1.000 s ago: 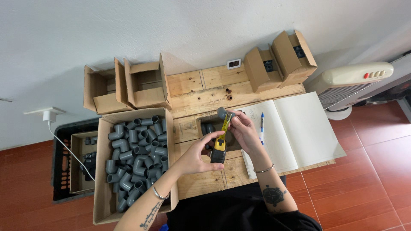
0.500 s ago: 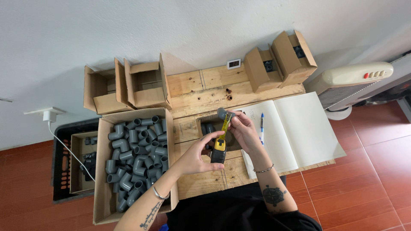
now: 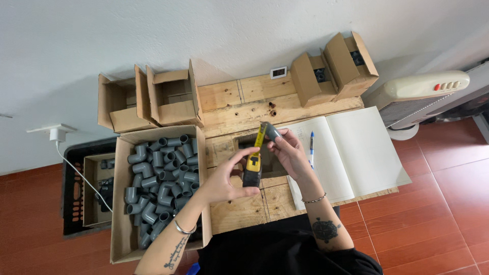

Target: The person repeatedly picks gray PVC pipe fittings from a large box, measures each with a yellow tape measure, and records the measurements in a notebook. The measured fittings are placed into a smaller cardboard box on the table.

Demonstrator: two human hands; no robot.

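The left hand grips the black and yellow body of a tape measure, fingers wrapped round its case, over the middle of the wooden bench. The yellow tape runs from the case toward the far side and lies along a grey pipe fitting. The right hand pinches that fitting between thumb and fingertips, holding it just above a square opening in the bench.

To the left, a large cardboard box holds a heap of grey pipe elbows. Beyond it, on the far left of the bench, stand two open cardboard boxes. On the far right stand two smaller boxes, each with a dark part inside. An open notebook with blank pages lies to the right of the hands, with a blue pen on its left page. A black crate sits on the red tiled floor at the far left, and a white fan stands at the right.
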